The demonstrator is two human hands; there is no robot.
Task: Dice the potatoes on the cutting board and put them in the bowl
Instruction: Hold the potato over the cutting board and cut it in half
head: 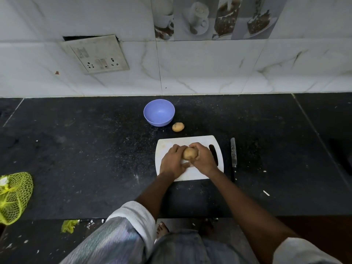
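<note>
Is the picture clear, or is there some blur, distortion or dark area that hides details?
Head view: wide-angle bending curves the wall tiles and counter edge; the dark counter swallows the knife; hands and potato on the white cutting board stay reasonably sharp; the lower corners look soft.

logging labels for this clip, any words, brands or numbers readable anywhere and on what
None can be read.
Knife blade, on the counter right of the cutting board: dark markings, too blurred to read.
Switch and socket plate on the wall: no legible marking.
Picture tiles of cups and desserts: no text visible.
Bowl, both potatoes and the yellow net bag: no print.
</note>
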